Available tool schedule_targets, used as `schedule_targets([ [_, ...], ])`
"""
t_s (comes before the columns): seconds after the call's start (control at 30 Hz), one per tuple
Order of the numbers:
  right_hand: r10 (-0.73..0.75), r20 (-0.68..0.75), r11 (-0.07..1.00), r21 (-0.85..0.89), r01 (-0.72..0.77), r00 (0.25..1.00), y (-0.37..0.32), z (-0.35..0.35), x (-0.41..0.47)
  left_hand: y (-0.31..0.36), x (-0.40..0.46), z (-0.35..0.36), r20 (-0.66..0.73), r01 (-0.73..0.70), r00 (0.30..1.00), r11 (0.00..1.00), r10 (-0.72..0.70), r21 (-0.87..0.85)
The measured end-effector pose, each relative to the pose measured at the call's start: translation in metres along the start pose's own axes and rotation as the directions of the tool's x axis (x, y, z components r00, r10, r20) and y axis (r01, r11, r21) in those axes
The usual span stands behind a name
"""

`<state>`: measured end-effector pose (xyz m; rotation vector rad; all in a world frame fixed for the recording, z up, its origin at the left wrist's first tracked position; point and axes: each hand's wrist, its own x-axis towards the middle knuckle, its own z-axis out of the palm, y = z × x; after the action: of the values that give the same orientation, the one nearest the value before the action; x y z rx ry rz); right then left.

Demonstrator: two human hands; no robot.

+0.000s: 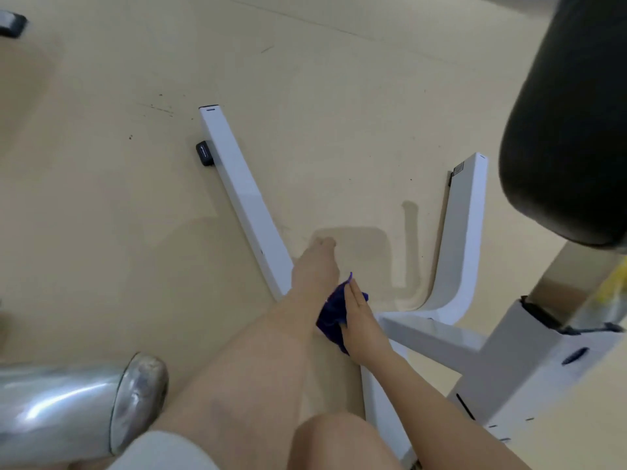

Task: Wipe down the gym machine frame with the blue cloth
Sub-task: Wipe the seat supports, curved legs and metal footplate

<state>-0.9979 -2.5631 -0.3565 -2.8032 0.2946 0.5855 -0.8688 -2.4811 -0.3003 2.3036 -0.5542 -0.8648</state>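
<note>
Far left, low: a shiny chrome tube end (139, 401) juts in beside the person's thigh; an elbow or knee could knock it during a long stroke.

Left of centre: the long white leg (237, 184) of the machine frame runs up the floor to a black foot pad (204, 153). It looks unwiped from here; the risk is that this far end gets skipped, since it lies well away from the cloth.

Centre: a bare leg lies across the frame joint, hiding part of the bar. The left hand is not in view.

Just right: the right hand (359, 320) presses the blue cloth (334, 317) flat against the joint, fingers extended, palm down rather than clenched. So loosely held, the bunched cloth could slip out on a fast pass.

Right: the black pad (570, 113) overhangs; rising carelessly risks a head bump.
</note>
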Motion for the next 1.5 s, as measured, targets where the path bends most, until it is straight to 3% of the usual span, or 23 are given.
schedule_targets([
  [0.03, 0.056, 0.030, 0.998, 0.030, -0.057, 0.998, 0.000, 0.000, 0.002, -0.025, -0.002, 0.008, 0.052, -0.032, 0.998, 0.997, 0.028, 0.076],
  [0.17, 0.037, 0.113, 0.999, -0.008, -0.037, 0.993, -0.019, 0.023, 0.026, -0.089, 0.000, 0.028, 0.208, -0.200, 0.969, 0.922, 0.135, 0.332],
  [0.27, -0.046, 0.157, 0.997, -0.051, 0.055, 0.986, -0.030, 0.046, 0.041, -0.105, 0.006, 0.033, 0.256, -0.239, 0.957, 0.874, 0.138, 0.423],
  [0.33, -0.010, 0.198, 0.997, -0.077, 0.026, 0.980, -0.017, 0.047, 0.032, -0.114, 0.007, 0.036, 0.268, -0.246, 0.955, 0.853, 0.131, 0.460],
  [0.47, 0.142, -0.003, 0.972, -0.190, -0.140, 0.990, 0.009, 0.048, 0.002, -0.116, 0.008, 0.041, 0.271, -0.238, 0.956, 0.841, 0.114, 0.486],
  [0.67, 0.025, 0.007, 0.974, -0.224, -0.023, 1.000, -0.032, 0.063, 0.016, -0.108, 0.005, 0.046, 0.259, -0.172, 0.965, 0.828, 0.033, 0.535],
  [0.73, 0.054, -0.008, 0.975, -0.215, -0.054, 0.999, -0.002, 0.062, 0.006, -0.101, 0.004, 0.049, 0.239, -0.138, 0.971, 0.812, -0.002, 0.567],
  [0.8, 0.168, -0.073, 0.963, -0.199, -0.180, 0.983, 0.025, 0.061, -0.017, -0.093, 0.003, 0.051, 0.235, -0.125, 0.972, 0.796, -0.023, 0.592],
  [0.87, 0.239, -0.077, 0.954, -0.168, -0.248, 0.968, 0.038, 0.069, -0.038, -0.089, 0.004, 0.054, 0.251, -0.173, 0.968, 0.790, 0.026, 0.588],
  [0.97, 0.272, -0.125, 0.961, -0.019, -0.277, 0.954, 0.032, 0.097, -0.057, -0.091, 0.000, 0.064, 0.394, -0.397, 0.901, 0.718, 0.184, 0.572],
  [1.07, 0.361, 0.019, 0.932, -0.029, -0.361, 0.932, 0.032, 0.111, -0.085, -0.098, -0.011, 0.070, 0.486, -0.484, 0.848, 0.683, 0.212, 0.546],
  [1.2, 0.428, 0.079, 0.902, -0.099, -0.421, 0.900, 0.050, 0.107, -0.089, -0.099, -0.017, 0.074, 0.453, -0.447, 0.868, 0.721, 0.206, 0.529],
  [1.27, 0.412, 0.029, 0.910, -0.066, -0.410, 0.911, 0.060, 0.107, -0.063, -0.097, -0.015, 0.074, 0.446, -0.438, 0.872, 0.730, 0.203, 0.524],
  [1.37, 0.419, 0.156, 0.908, -0.065, -0.414, 0.895, 0.059, 0.117, -0.057, -0.098, -0.019, 0.077, 0.444, -0.443, 0.874, 0.699, 0.198, 0.561],
  [1.5, 0.351, 0.274, 0.935, -0.155, -0.320, 0.895, 0.050, 0.141, -0.111, -0.094, -0.022, 0.086, 0.396, -0.399, 0.901, 0.698, 0.177, 0.595],
])
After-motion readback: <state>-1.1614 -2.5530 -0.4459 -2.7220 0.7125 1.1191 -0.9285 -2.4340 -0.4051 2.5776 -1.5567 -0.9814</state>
